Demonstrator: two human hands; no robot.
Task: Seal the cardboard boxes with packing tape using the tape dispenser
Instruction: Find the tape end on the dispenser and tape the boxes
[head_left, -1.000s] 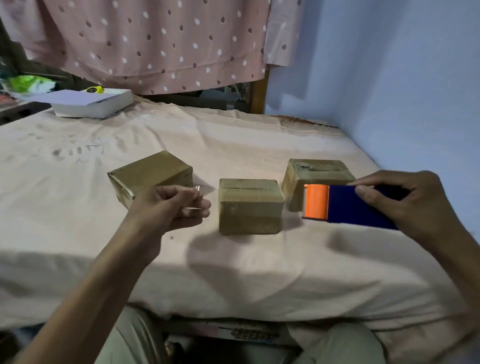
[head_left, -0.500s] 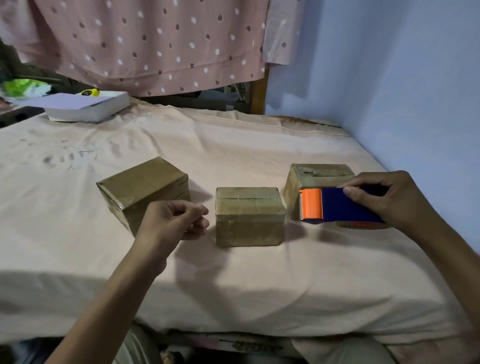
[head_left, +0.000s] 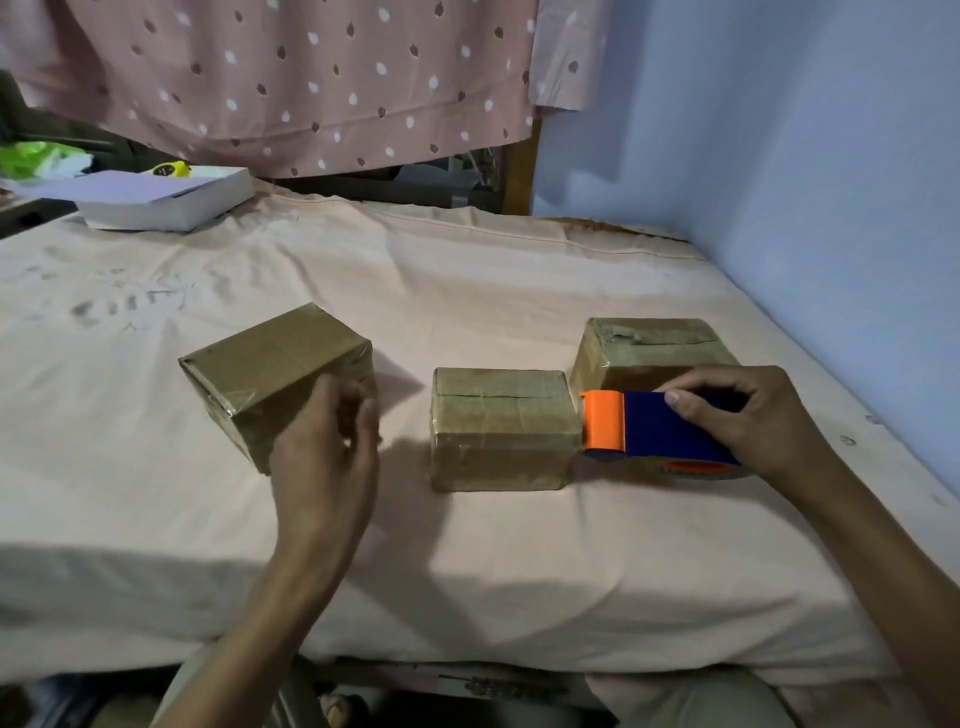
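Three small brown cardboard boxes stand in a row on the bed: a left box (head_left: 275, 364) turned at an angle, a middle box (head_left: 498, 431) and a right box (head_left: 649, 348). My right hand (head_left: 743, 415) grips a blue and orange tape dispenser (head_left: 649, 426), which lies low on the sheet just right of the middle box and in front of the right box. My left hand (head_left: 324, 457) hovers at the near right corner of the left box, fingers loosely curled and blurred, with nothing visible in them.
A peach sheet (head_left: 467, 280) covers the bed, whose front edge runs near my knees. A flat white box (head_left: 171, 200) lies at the far left. A blue wall (head_left: 831, 208) borders the right side, and a dotted pink cloth (head_left: 311, 78) hangs behind.
My right hand has lowered the dispenser to the sheet beside the middle box. My left hand has moved up toward the left box, its fingers loosening.
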